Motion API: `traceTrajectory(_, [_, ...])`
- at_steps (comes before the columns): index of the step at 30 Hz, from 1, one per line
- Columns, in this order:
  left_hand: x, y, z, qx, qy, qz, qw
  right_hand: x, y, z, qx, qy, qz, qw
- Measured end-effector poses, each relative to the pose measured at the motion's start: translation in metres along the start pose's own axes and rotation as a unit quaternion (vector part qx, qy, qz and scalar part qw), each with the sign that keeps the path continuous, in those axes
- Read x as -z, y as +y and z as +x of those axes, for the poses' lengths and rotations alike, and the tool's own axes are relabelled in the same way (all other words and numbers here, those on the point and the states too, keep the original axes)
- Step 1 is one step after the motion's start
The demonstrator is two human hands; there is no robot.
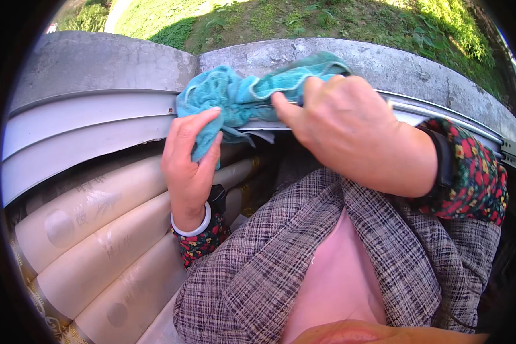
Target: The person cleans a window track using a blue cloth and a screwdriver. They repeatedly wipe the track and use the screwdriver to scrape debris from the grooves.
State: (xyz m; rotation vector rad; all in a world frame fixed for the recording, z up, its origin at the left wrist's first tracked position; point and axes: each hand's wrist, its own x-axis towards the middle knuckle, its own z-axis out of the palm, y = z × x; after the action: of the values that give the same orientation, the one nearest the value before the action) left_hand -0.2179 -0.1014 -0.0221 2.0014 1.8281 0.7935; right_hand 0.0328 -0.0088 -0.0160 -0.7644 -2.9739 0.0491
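Observation:
A crumpled teal cloth lies over the metal window track and reaches onto the concrete ledge. My left hand grips its left end between thumb and fingers. My right hand is closed around something at the cloth's right part; a thin metal shaft and a bit of dark handle show between its fingers, but what tool it is I cannot tell. The shaft's far end is hidden in the cloth. My right hand is slightly blurred.
The concrete ledge runs along the far side, with grass and plants beyond it. A white window frame with a screw hole lies at left. Cream curtain folds hang below, left of my body. A metal bracket sits at far right.

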Motion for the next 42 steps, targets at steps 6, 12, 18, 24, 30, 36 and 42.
traceTrajectory(6, [-0.045, 0.036, -0.028, 0.043, 0.049, 0.111, 0.992, -0.029, -0.018, -0.018, 0.063, -0.029, 0.040, 0.997])
traceTrajectory(12, [-0.045, 0.050, -0.016, 0.003, 0.027, 0.060, 0.998, 0.004, 0.028, -0.121, -0.031, 0.014, 0.035, 0.999])
traceTrajectory(18, [-0.044, 0.087, -0.003, -0.062, 0.162, -0.144, 0.974, 0.033, 0.067, -0.214, -0.150, -0.037, 0.012, 0.988])
traceTrajectory(24, [-0.063, 0.103, -0.001, -0.075, 0.207, -0.176, 0.959, 0.060, 0.080, -0.297, -0.325, -0.097, -0.130, 0.932])
traceTrajectory(30, [-0.113, 0.118, 0.001, -0.172, -0.103, -0.187, 0.962, 0.107, 0.079, -0.328, -0.496, -0.110, -0.302, 0.807])
traceTrajectory(36, [-0.137, 0.127, 0.020, -0.185, -0.096, -0.238, 0.949, 0.075, 0.122, -0.315, -0.480, -0.188, -0.172, 0.839])
traceTrajectory(42, [-0.134, 0.118, 0.015, -0.177, -0.118, -0.378, 0.901, 0.098, 0.122, -0.324, -0.430, -0.145, -0.222, 0.863])
